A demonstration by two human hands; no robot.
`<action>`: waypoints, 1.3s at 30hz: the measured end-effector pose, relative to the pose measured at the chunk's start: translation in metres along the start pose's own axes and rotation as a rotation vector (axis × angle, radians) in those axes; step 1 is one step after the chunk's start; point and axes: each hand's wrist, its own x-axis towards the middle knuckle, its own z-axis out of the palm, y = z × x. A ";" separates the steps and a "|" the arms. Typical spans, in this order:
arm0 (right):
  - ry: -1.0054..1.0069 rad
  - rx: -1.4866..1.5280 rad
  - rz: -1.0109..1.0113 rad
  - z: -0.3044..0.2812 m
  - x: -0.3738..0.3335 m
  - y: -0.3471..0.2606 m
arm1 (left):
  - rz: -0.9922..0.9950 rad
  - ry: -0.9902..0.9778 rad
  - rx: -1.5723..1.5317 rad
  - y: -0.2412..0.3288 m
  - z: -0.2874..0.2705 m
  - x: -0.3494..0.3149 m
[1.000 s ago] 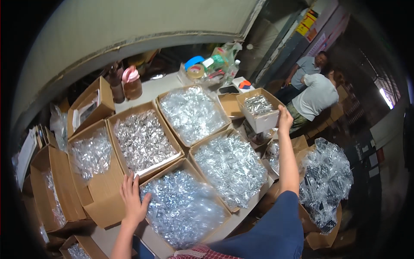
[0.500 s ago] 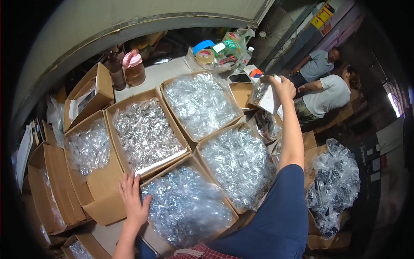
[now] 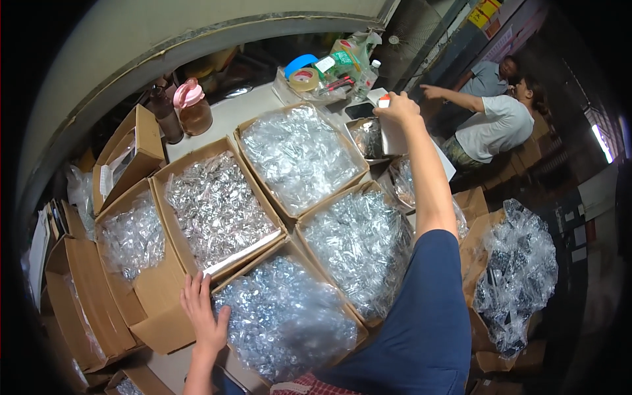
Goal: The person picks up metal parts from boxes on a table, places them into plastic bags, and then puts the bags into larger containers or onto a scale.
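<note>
The left hand [image 3: 201, 316] lies flat, fingers spread, on the rim of the near cardboard box [image 3: 284, 320] of bagged clear parts at the table's near edge, gripping nothing. The right arm stretches far across, and the right hand [image 3: 397, 108] is closed around a small white box [image 3: 393, 133] held above the far right corner. Half a second ago that hand was lower and nearer the open boxes; it has risen since. The table [image 3: 237, 115] is crowded with open cartons, tape rolls [image 3: 303, 72] and a pink-lidded jar [image 3: 192, 106] at the far edge, and two people [image 3: 490, 112] stand beyond.
</note>
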 end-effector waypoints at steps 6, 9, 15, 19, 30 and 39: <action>0.125 0.015 -0.080 -0.015 0.006 0.010 | -0.015 -0.010 -0.027 0.001 0.000 0.001; 0.185 0.011 -0.098 -0.020 0.011 0.014 | -0.020 -0.005 -0.032 0.001 0.001 0.001; 0.274 -0.027 -0.172 -0.024 0.003 0.031 | -0.011 0.011 -0.024 -0.002 0.003 0.000; 0.244 -0.057 -0.178 -0.042 -0.008 0.057 | 0.007 0.023 -0.014 0.000 0.002 -0.002; 0.458 1.145 -0.067 -0.093 -0.125 0.083 | 0.055 0.068 -0.055 -0.003 0.002 -0.012; -0.429 1.742 -0.153 -0.180 -0.397 -0.112 | -0.312 0.036 -1.521 0.027 -0.112 -0.122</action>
